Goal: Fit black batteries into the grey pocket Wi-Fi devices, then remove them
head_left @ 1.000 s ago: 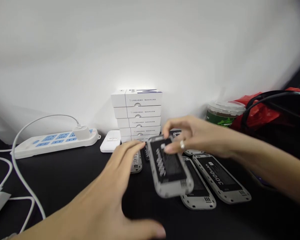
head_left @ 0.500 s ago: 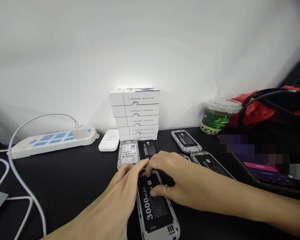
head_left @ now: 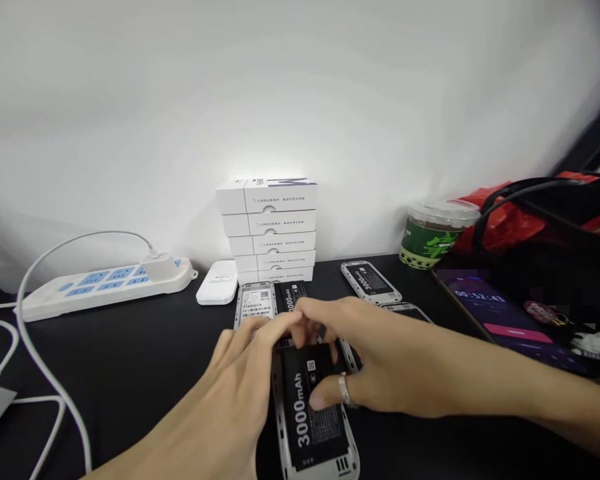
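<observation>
A black 3000mAh battery (head_left: 323, 417) is in front of me in a grey-white device housing (head_left: 347, 468). The battery's far end looks slightly raised from the housing. My right hand (head_left: 353, 353) holds that far end, thumb on the battery's face and fingers curled over the top; a ring is on the thumb. My left hand (head_left: 240, 380) is bent along the housing's far left edge, its fingertips meeting my right fingers and partly hidden. Just beyond lies an open housing (head_left: 256, 299) with a printed label, beside another black battery (head_left: 289, 293).
White boxes (head_left: 280, 223) stand stacked against the wall. To their left lie a closed white device (head_left: 217, 283) and a power strip (head_left: 105, 285) with cables. On the right are more devices with batteries (head_left: 371, 281), a drink cup (head_left: 433, 233) and a phone (head_left: 505, 320).
The battery's far end has lifted and shifted slightly right with my right hand, its thumb pressing further right on the face. My left hand stays nearly in place.
</observation>
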{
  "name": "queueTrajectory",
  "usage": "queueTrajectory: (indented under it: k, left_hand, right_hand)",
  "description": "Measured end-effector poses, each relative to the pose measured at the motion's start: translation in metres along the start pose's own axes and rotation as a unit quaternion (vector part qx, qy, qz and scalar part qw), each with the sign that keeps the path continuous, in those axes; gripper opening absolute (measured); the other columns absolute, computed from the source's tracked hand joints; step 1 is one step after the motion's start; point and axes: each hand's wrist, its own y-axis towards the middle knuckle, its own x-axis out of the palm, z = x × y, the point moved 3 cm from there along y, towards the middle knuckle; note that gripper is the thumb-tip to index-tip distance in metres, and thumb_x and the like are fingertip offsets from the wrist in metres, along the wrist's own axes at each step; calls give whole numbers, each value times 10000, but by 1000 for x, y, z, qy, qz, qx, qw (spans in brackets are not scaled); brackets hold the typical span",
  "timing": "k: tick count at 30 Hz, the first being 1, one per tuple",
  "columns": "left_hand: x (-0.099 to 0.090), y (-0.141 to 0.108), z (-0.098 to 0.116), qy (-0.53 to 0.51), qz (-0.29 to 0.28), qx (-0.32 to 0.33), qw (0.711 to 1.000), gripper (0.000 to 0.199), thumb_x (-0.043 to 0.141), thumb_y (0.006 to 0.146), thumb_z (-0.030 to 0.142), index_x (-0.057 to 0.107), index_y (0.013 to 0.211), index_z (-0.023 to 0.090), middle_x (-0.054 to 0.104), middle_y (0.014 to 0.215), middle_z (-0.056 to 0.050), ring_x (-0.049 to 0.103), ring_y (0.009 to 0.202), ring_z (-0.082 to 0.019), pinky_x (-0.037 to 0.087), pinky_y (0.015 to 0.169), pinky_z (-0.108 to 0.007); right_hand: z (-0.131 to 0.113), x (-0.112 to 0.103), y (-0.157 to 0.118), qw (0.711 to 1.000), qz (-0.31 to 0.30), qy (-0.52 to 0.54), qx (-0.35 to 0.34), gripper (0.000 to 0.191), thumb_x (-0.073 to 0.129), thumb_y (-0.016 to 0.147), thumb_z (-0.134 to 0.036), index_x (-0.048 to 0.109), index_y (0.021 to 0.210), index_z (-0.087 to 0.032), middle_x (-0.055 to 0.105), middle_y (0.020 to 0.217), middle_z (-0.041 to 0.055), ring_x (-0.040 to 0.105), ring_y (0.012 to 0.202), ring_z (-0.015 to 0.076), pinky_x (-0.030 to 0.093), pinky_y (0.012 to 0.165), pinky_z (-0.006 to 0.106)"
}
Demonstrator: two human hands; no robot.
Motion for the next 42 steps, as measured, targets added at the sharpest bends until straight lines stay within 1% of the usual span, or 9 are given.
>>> queueTrajectory:
  k: [6,16,19,23,26,29,32,38,42]
  left_hand:
    - [-37,17,-9,44,19,-43,998,1030,824,712,468,160,1489,331,380,1520,-114,427,1412,-394,466,1128,-537]
    - [-50,32,-57,87,-25,-81,993,725,646,856,562,356,1487,351,497,1496,-58,491,1300,-383,401,1103,-600]
    - [-52,30,-61,112,-25,-94,989,733,619,873,605,339,1503,357,499,1514,-53,513,1258,-395,435,1054,-593]
    - [-53,30,-67,122,-69,-104,985,797,607,892,622,227,1551,380,390,1602,-56,434,1369,-421,423,1084,-619]
    - [-54,30,-69,131,-89,-98,982,813,584,913,634,169,1567,386,352,1631,-71,426,1400,-425,416,1096,-646]
    - [-56,30,-67,136,-83,-98,982,876,594,913,615,92,1596,393,367,1630,-87,472,1377,-429,464,1063,-635]
    - [-58,30,-61,147,-60,-69,985,883,589,938,554,48,1614,381,402,1611,-101,512,1361,-419,450,1088,-647]
    - [-55,22,-24,184,-21,11,983,781,629,941,515,219,1589,367,473,1539,-89,406,1451,-440,410,1136,-670]
    - [-40,12,4,133,-17,44,990,732,678,914,372,287,1533,375,513,1500,-67,500,1390,-364,496,1100,-579]
  right_hand:
    - [15,-36,23,959,94,267,33,500,881,670,-206,465,944,-250,670,714,-77,627,646,118,493,664,269]
    - [71,-53,67,965,178,183,60,407,864,696,-234,457,695,-236,591,602,-66,637,632,128,560,738,323]
    - [71,-46,59,973,181,127,63,304,859,718,-312,590,817,-211,698,795,10,697,805,177,563,850,363]
    - [68,-27,47,985,156,30,70,696,950,584,-376,678,1186,-156,692,1230,164,687,1075,317,566,920,477]
    - [65,-16,43,989,138,-41,34,638,886,703,-357,690,1289,-200,584,1474,135,528,1354,342,431,1134,504]
    - [64,-16,39,989,115,-88,7,516,782,834,-361,692,1330,-251,534,1563,74,410,1472,310,295,1235,498]
    - [59,-32,21,987,107,-117,-11,547,769,845,-418,661,1361,-270,539,1559,62,457,1438,306,305,1227,498]
    - [52,-51,-35,970,29,-229,80,1134,914,519,-623,503,1480,-184,589,1406,167,475,1349,468,451,1077,602]
    - [45,-33,-47,963,36,-261,55,716,760,786,-539,556,1368,-175,661,1206,143,602,1147,378,477,1006,584]
